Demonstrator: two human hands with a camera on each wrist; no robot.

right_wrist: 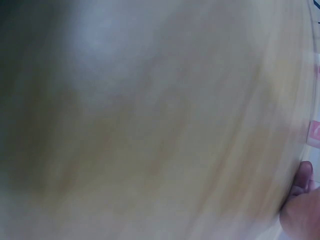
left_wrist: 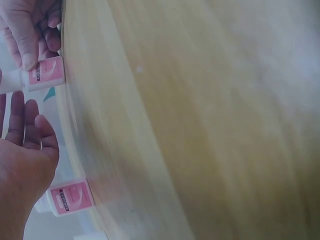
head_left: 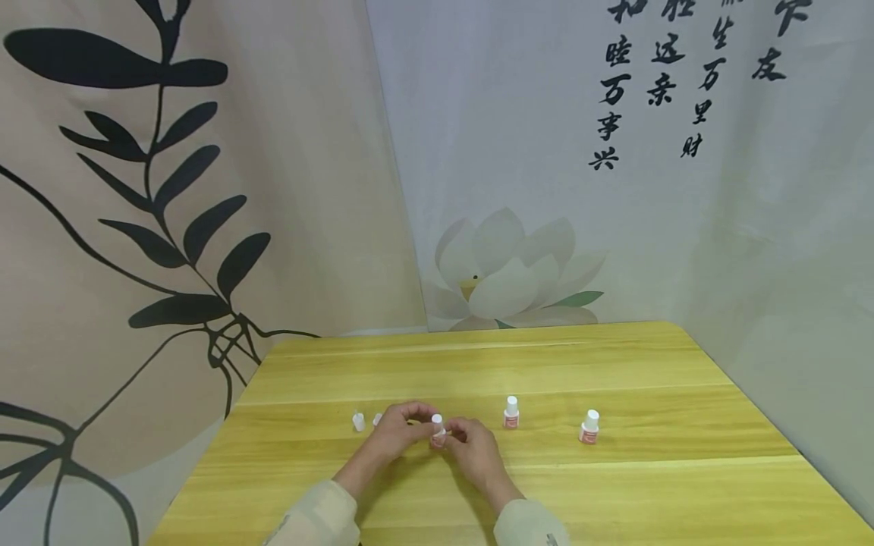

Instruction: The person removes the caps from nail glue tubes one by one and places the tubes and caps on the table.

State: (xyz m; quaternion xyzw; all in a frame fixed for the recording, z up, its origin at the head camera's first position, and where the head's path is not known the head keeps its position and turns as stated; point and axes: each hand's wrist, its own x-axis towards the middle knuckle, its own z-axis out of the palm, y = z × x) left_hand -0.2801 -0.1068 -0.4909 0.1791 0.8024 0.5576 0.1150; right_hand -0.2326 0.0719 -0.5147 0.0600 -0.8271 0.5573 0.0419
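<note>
A left hand point(head_left: 394, 436) and right hand point(head_left: 474, 453) pinch one bottle point(left_wrist: 50, 73) upright, nearer the desk point(head_left: 683, 394)'s left edge than its right, apparently to steady it; a second bottle point(head_left: 511, 415) and third bottle point(head_left: 589, 429) stand rightward.

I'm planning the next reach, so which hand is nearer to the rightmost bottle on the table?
Right. The right hand, at the held bottle, is to the left of the rightmost bottle, apart from it; the left hand is farther left, on the held bottle's other side.
</note>
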